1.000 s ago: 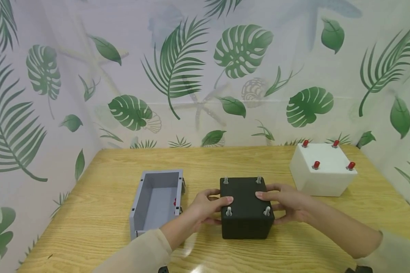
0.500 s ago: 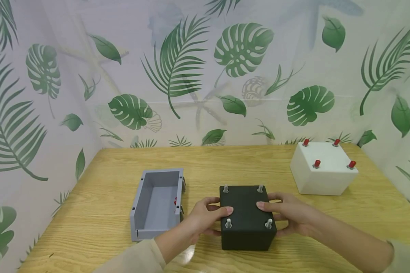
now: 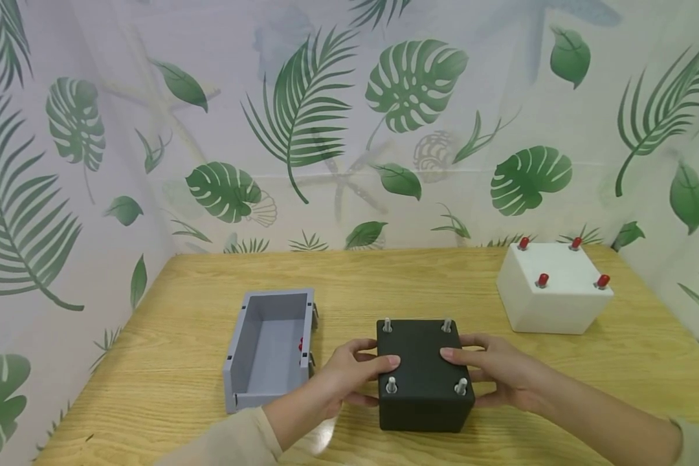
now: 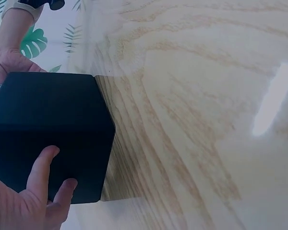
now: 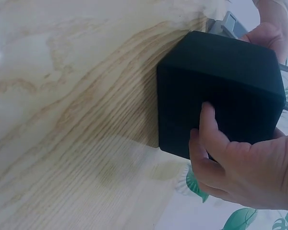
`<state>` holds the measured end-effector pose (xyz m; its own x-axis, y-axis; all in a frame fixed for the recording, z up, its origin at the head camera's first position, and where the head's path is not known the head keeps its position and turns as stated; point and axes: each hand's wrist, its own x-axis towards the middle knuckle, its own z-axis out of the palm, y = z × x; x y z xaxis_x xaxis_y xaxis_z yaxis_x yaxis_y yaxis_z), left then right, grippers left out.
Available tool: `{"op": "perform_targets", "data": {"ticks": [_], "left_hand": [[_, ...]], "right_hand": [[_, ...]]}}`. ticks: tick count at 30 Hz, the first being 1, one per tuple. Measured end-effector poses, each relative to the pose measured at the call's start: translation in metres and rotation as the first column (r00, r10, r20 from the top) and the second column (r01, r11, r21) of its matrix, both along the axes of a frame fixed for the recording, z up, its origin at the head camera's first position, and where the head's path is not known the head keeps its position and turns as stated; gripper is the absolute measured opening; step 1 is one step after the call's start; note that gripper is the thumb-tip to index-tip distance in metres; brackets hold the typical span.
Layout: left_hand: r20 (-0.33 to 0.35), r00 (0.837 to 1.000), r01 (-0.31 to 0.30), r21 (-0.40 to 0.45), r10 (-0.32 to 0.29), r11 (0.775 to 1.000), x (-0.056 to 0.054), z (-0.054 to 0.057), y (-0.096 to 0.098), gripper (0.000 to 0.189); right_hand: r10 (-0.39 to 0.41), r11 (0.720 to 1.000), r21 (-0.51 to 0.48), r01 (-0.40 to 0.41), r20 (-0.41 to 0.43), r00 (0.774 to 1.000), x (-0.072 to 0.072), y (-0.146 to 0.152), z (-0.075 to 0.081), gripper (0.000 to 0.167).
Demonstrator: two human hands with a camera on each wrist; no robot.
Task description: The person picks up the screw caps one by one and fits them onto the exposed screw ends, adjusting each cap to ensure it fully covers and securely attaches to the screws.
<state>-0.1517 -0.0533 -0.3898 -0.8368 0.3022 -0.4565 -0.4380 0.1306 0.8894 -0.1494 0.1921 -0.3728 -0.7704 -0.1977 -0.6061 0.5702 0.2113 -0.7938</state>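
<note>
Between both hands a black box (image 3: 422,362) sits on the wooden table, with a metal threaded stud standing up at each top corner. My left hand (image 3: 349,372) grips its left side, thumb on the top face and fingers against the side. From the right, my right hand (image 3: 503,375) holds it the same way. In the left wrist view the left fingers (image 4: 41,172) press on a plain side wall of the box (image 4: 53,110). The right wrist view has the right fingers (image 5: 209,127) spread on the opposite wall. The underside of the box is hidden.
A grey open bin (image 3: 270,353) stands left of the left hand, with small red pieces (image 3: 301,344) by its right wall. A white box (image 3: 556,291) with red-capped studs at its top corners is at the back right. Leaf-patterned cloth (image 3: 338,129) hangs behind the table.
Held by both hands, the black box has come toward the front of the table, mostly in the first half second. The grey bin and the white box stay in place.
</note>
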Motion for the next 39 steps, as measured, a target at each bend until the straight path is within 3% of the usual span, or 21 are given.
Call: {"op": "perform_targets", "data": {"ticks": [3,6,8,9,10,11,12,13,14,16,18,19,21,22,24,25,28,29,32,34,39], "left_hand": [[-0.011,1.0,0.013,-0.021,-0.013,1.0,0.0,0.002,-0.002,0.073],[-0.07,0.996,0.042,-0.056,-0.046,0.998,0.001,0.005,-0.005,0.069],[-0.132,0.988,0.064,-0.088,-0.075,0.994,0.003,0.008,-0.008,0.066],[-0.16,0.983,0.075,-0.1,-0.091,0.992,0.003,0.01,-0.01,0.064],[-0.18,0.978,0.083,-0.107,-0.102,0.991,0.004,0.012,-0.012,0.063],[-0.198,0.974,0.088,-0.115,-0.109,0.989,0.004,0.014,-0.014,0.062],[-0.208,0.971,0.093,-0.125,-0.118,0.988,0.003,0.015,-0.016,0.061],[-0.213,0.969,0.098,-0.128,-0.124,0.987,0.003,0.017,-0.018,0.06],[-0.216,0.968,0.103,-0.13,-0.129,0.986,0.002,0.019,-0.02,0.059],[-0.226,0.965,0.104,-0.131,-0.132,0.986,0.0,0.023,-0.024,0.057],[-0.245,0.961,0.1,-0.135,-0.131,0.986,-0.002,0.028,-0.029,0.055],[-0.256,0.958,0.095,-0.132,-0.127,0.987,-0.002,0.03,-0.031,0.054],[-0.276,0.954,0.081,-0.138,-0.117,0.987,-0.003,0.033,-0.035,0.053],[-0.283,0.953,0.072,-0.145,-0.111,0.987,-0.003,0.035,-0.037,0.052],[-0.289,0.952,0.058,-0.161,-0.103,0.985,-0.003,0.037,-0.041,0.051],[-0.291,0.952,0.05,-0.168,-0.098,0.985,-0.003,0.038,-0.044,0.051],[-0.304,0.95,0.015,-0.19,-0.073,0.982,-0.003,0.04,-0.051,0.048],[-0.308,0.95,0.0,-0.191,-0.06,0.981,-0.003,0.041,-0.053,0.047],[-0.323,0.946,-0.047,-0.198,-0.02,0.979,-0.004,0.042,-0.061,0.043],[-0.334,0.943,-0.073,-0.206,0.0,0.976,-0.006,0.043,-0.066,0.042],[-0.344,0.938,-0.124,-0.226,0.041,0.966,-0.015,0.043,-0.08,0.04]], "right_hand": [[0.003,0.999,0.047,0.0,-0.054,0.999,0.002,0.001,0.001,0.081],[0.005,0.993,0.118,0.017,-0.191,0.982,0.006,0.001,0.001,0.074],[0.023,0.982,0.187,0.037,-0.307,0.951,0.009,0.002,0.002,0.069],[0.039,0.971,0.231,0.054,-0.38,0.924,0.012,0.002,0.001,0.065],[0.071,0.956,0.283,0.074,-0.47,0.88,0.015,0.002,0.0,0.059],[0.113,0.937,0.334,0.099,-0.559,0.821,0.017,0.001,-0.001,0.053],[0.171,0.911,0.391,0.131,-0.647,0.743,0.02,0.001,-0.002,0.048],[0.237,0.879,0.442,0.177,-0.729,0.643,0.021,0.001,-0.005,0.044],[0.304,0.847,0.478,0.233,-0.795,0.525,0.023,0.0,-0.007,0.038],[0.417,0.798,0.492,0.35,-0.868,0.269,0.023,0.001,-0.013,0.029],[0.475,0.8,0.451,0.396,-0.879,0.042,0.019,0.004,-0.018,0.03],[0.482,0.816,0.42,0.396,-0.874,-0.064,0.017,0.005,-0.02,0.034],[0.472,0.854,0.373,0.363,-0.849,-0.236,0.011,0.008,-0.023,0.043],[0.461,0.871,0.357,0.339,-0.832,-0.309,0.007,0.009,-0.024,0.044],[0.434,0.897,0.334,0.291,-0.793,-0.428,0.001,0.011,-0.026,0.04],[0.42,0.906,0.332,0.263,-0.776,-0.47,-0.001,0.012,-0.026,0.039],[0.378,0.924,0.337,0.182,-0.728,-0.572,-0.007,0.014,-0.024,0.034],[0.362,0.927,0.344,0.15,-0.717,-0.595,-0.009,0.015,-0.024,0.032],[0.316,0.925,0.379,0.038,-0.708,-0.632,-0.013,0.018,-0.023,0.028],[0.297,0.908,0.416,-0.049,-0.722,-0.625,-0.015,0.02,-0.023,0.027],[0.315,0.828,0.513,-0.225,-0.758,-0.571,-0.019,0.027,-0.026,0.041]]}}
